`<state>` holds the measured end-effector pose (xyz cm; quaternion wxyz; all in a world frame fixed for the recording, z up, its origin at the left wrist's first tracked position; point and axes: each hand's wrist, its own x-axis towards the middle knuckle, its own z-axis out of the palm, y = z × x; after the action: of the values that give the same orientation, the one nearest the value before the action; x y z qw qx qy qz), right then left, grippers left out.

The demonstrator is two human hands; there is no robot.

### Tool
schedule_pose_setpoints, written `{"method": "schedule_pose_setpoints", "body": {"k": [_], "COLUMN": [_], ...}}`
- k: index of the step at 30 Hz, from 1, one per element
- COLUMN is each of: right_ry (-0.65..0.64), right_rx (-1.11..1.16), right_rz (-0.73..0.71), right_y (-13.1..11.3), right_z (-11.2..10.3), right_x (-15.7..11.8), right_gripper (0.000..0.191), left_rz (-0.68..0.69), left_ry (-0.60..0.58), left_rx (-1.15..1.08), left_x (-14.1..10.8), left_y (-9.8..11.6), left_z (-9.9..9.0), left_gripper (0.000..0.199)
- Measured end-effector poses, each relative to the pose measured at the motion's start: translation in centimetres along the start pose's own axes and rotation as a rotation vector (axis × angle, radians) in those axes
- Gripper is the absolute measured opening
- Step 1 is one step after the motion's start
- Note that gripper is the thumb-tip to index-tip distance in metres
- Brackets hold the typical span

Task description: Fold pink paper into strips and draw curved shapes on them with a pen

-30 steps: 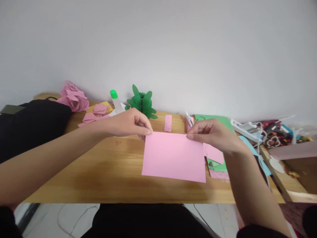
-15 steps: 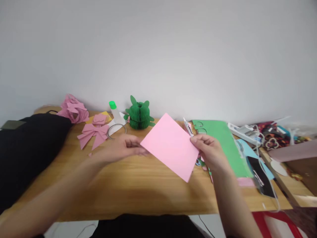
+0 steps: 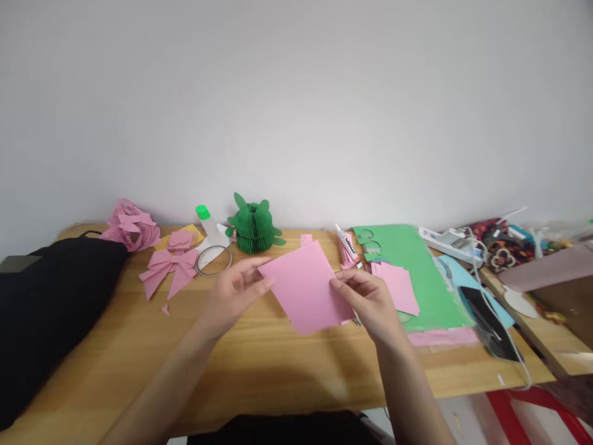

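A square pink sheet of paper (image 3: pixel 306 290) is held above the table between both hands. My left hand (image 3: pixel 238 290) pinches its left corner between thumb and fingers. On the right side, my right hand (image 3: pixel 364 300) grips the edge with the thumb on top. Behind the sheet stands a green honeycomb paper ball with leaf shapes (image 3: pixel 252 227). Close to my right hand lie a white glue tube (image 3: pixel 348 246) and several pink paper squares (image 3: pixel 399 287).
A pink paper bow (image 3: pixel 171 266), a metal ring (image 3: pixel 214 261) and a green-capped glue bottle (image 3: pixel 206 221) lie left of centre. Green sheets (image 3: pixel 435 303), a power strip (image 3: pixel 451 245) and a black phone-like slab (image 3: pixel 491 321) are at right. Black fabric (image 3: pixel 55 309) covers the left side.
The pink sheet has turned and come slightly lower. My left hand now pinches its corner, and my right hand has shifted left, leaving the pink squares on the green sheets in view.
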<state>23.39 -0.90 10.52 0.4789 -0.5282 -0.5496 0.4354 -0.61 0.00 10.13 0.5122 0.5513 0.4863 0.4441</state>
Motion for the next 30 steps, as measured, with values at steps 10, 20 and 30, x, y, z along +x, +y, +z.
{"method": "schedule_pose_setpoints", "body": {"k": [10,20,30], "right_ry": [-0.274,-0.214,-0.214], "right_rx": [-0.395,-0.302,-0.343], "right_rz": [-0.267,-0.374,-0.335], "right_y": [-2.7,-3.9,-3.8], "right_z": [0.0,2.6,1.8], "right_x": [0.0,0.4,0.3], "right_gripper": [0.015,0.012,0.015], "left_rz": [0.277,0.353,0.424], "left_ry": [-0.085,-0.131,-0.076], "left_rx": [0.467,0.597,0.701], "left_x": [0.9,0.8,1.1], "left_y": [4.9,5.5,6.0], "left_z": [0.0,1.5,0.8], "left_gripper": [0.015,0.019,0.02]}}
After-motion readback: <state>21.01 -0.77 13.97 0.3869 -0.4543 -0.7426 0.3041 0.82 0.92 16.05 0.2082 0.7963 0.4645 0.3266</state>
